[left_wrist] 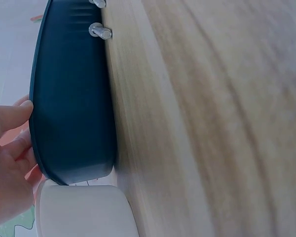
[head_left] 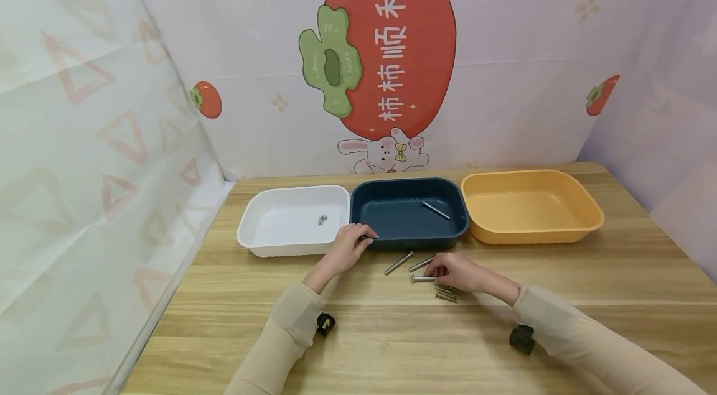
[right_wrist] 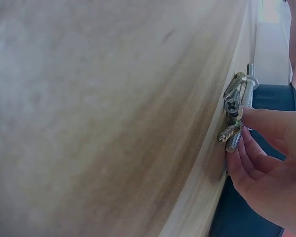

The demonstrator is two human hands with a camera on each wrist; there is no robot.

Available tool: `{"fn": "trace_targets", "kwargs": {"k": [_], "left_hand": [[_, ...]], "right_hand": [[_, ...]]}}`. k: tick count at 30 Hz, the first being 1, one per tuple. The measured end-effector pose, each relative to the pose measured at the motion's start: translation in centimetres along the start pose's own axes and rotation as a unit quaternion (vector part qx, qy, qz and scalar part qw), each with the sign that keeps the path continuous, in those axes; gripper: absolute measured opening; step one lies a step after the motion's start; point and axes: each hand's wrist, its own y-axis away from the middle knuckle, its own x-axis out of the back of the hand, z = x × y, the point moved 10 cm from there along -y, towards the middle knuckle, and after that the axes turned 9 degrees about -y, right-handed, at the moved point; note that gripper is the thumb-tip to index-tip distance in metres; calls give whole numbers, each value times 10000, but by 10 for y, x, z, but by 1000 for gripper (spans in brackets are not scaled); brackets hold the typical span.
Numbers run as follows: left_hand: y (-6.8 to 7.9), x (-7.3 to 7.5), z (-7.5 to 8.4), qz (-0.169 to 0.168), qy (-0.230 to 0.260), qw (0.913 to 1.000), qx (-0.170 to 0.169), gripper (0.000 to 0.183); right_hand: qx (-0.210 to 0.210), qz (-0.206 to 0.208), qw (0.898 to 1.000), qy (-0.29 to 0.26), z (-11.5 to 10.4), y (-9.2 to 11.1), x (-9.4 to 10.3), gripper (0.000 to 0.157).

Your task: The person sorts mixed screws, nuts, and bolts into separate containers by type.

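Observation:
My left hand [head_left: 348,244] holds the front left rim of the dark blue tray [left_wrist: 71,98], thumb outside and fingers over the edge. A long silver bolt [head_left: 436,210] lies inside that tray. In front of the tray, my right hand [head_left: 460,272] pinches a long silver bolt [head_left: 422,278] between thumb and fingers, low over the table. Two more long bolts, one to the left [head_left: 399,263] and one just behind [head_left: 421,264], lie on the wood. Several shorter brassy screws [head_left: 445,297] lie in a small group beneath the right hand; the right wrist view shows a cross-slotted screw head [right_wrist: 232,105] among them.
Left of the dark blue tray stands a white tray [head_left: 257,246] with a few small metal pieces [head_left: 322,219] in it. A yellow-orange tray [head_left: 532,237] stands on the right. Behind the wooden table [head_left: 392,345] hangs a printed cloth [head_left: 504,102].

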Motion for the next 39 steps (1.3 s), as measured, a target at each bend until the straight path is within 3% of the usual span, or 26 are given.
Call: {"fn": "trace_targets", "kwargs": {"k": [13, 39], "left_hand": [[0, -1, 0, -77, -31, 10000, 43, 8], [0, -1, 0, -58, -81, 9999, 54, 9]], "right_hand": [[187, 27, 9998, -8, -3, 2, 0, 14], [165, 85, 9998, 99, -26, 5, 13, 15]]}}
